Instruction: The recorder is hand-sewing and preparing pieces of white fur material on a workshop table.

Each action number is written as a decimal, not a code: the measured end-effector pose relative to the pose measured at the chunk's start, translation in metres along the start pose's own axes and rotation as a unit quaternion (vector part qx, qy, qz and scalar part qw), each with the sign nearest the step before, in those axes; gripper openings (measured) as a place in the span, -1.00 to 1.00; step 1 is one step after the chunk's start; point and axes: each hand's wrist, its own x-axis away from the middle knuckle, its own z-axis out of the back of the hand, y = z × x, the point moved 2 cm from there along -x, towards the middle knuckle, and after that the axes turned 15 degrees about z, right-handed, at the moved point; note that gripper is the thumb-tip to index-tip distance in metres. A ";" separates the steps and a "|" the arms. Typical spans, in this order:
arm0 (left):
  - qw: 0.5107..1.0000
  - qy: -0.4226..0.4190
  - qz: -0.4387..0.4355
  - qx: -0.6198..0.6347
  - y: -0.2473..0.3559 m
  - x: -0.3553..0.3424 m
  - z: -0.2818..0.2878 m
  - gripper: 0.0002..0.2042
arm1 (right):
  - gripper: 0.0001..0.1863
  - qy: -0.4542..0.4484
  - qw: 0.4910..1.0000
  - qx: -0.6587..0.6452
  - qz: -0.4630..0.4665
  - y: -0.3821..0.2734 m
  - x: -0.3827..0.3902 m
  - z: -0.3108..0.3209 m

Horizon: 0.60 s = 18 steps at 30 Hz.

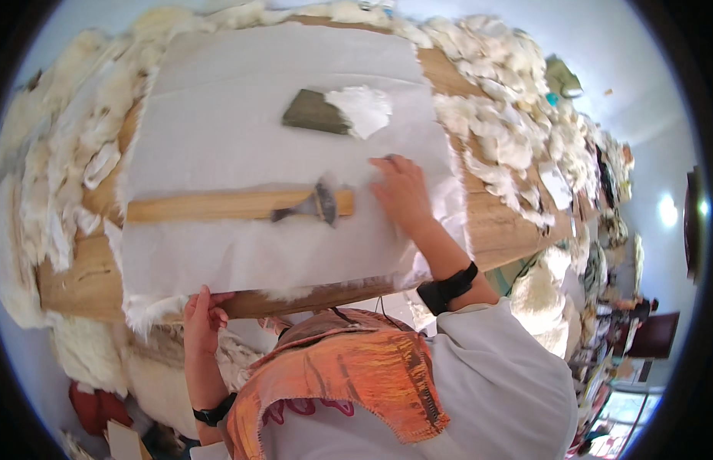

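Note:
A large white sheet [241,84] with fur showing along its edges lies across the wooden table. At its near left edge, my left hand [204,320] has its fingers curled against the fur-fringed border, seemingly pinching it. My right hand [403,190] rests on the right part of the sheet, palm down with fingers apart and nothing in it. Left of that hand lies a flat wooden strip [226,205]. Across the strip's right end sits a dark tool with a flared grey head [314,205]. Farther off are a dark olive block [314,113] and a ragged white piece [362,110] touching it.
Pale fur pieces [494,126] are heaped along the right and far edges of the wooden table [490,222]. More furs [73,130] line the left side. Other furs [544,295] hang or lie below the table at right. An orange patterned apron [349,368] covers my front.

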 end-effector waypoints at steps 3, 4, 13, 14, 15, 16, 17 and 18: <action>0.998 -0.012 0.029 -0.047 -0.002 -0.005 -0.013 -0.64 | -0.63 0.048 0.984 0.048 -0.166 0.066 0.068 0.025; 0.996 -0.011 0.031 -0.081 -0.002 -0.005 -0.019 -0.65 | -0.63 0.052 0.983 0.048 -0.172 0.082 0.087 0.031; 0.990 0.039 0.024 -0.136 -0.005 -0.007 -0.025 -0.70 | -0.60 0.015 0.922 -0.160 -0.352 0.141 0.159 0.058; 0.990 0.041 0.022 -0.130 -0.005 -0.007 -0.024 -0.71 | -0.59 0.015 0.914 -0.172 -0.366 0.143 0.162 0.059; 0.990 0.039 0.023 -0.133 -0.007 -0.008 -0.024 -0.71 | -0.58 0.014 0.906 -0.183 -0.381 0.143 0.164 0.061; 0.990 0.046 0.020 -0.129 -0.008 -0.009 -0.024 -0.70 | -0.58 0.016 0.905 -0.182 -0.385 0.148 0.168 0.058; 0.991 0.053 0.017 -0.125 -0.008 -0.009 -0.025 -0.70 | -0.58 0.008 0.917 -0.164 -0.363 0.153 0.171 0.052; 0.990 0.051 0.017 -0.128 -0.008 -0.010 -0.027 -0.70 | -0.58 0.001 0.929 -0.144 -0.340 0.155 0.169 0.052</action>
